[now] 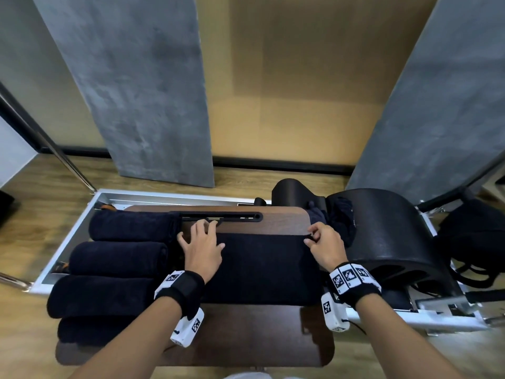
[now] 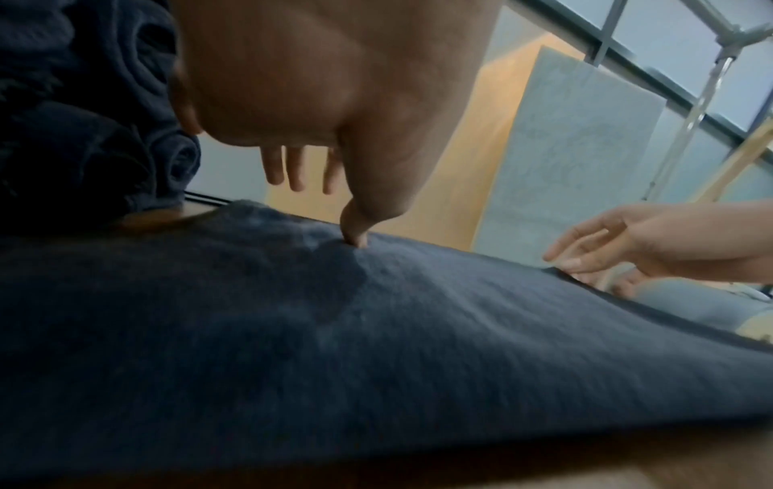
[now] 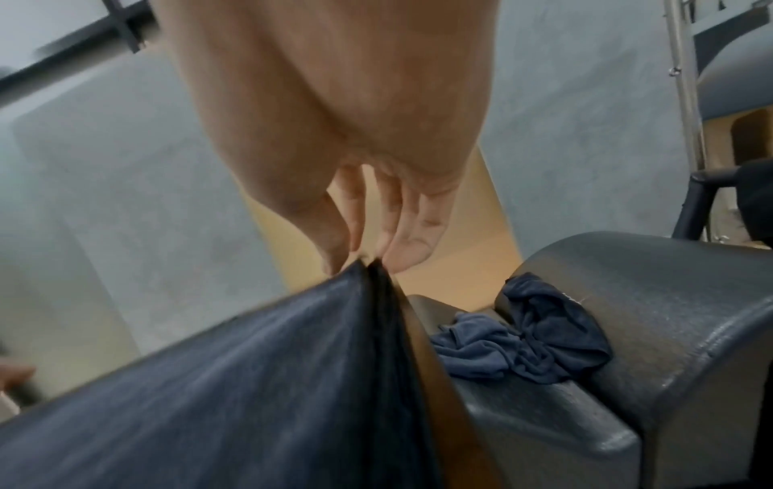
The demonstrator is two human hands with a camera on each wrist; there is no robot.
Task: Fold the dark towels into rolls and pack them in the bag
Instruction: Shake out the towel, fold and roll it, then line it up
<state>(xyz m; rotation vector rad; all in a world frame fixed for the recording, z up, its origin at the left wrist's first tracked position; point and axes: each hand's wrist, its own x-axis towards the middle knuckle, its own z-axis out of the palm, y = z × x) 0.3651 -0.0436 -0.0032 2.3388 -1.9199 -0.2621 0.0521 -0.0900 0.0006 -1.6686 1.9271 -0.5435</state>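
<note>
Table [image 1: 284,218]: we note a dark wooden top with a slotted handle at its far edge; it carries the work and leaves little bare margin beyond the towel, so we judge that cloth pushed forward could slide off the far side.
Flat towel [image 1: 262,266]: dark, spread across the table between both hands, its far edge short of the slot. We judge a skewed start at that edge would give a cone-shaped roll.
Rolled towels [image 1: 114,258]: four dark rolls lie side by side at the left, just beside the flat towel. A left forearm sweeping outward could, in our view, knock one loose and unroll it.
Bag [image 1: 475,242]: a dark bag with looped handles sits at the far right, well apart from the rolls; we expect a long carry to loosen any slack roll.
Crumpled cloth [image 3: 523,344]: lies bunched against the black padded barrel; it could be missed.
Left hand [image 1: 200,242]: grip apart, fingers spread, thumb pressing the towel. Light pressure may let the cloth creep.
Right hand [image 1: 323,240]: grip clamped on the towel's far right corner, thumb against fingertips. A thin pinch may slip.
</note>
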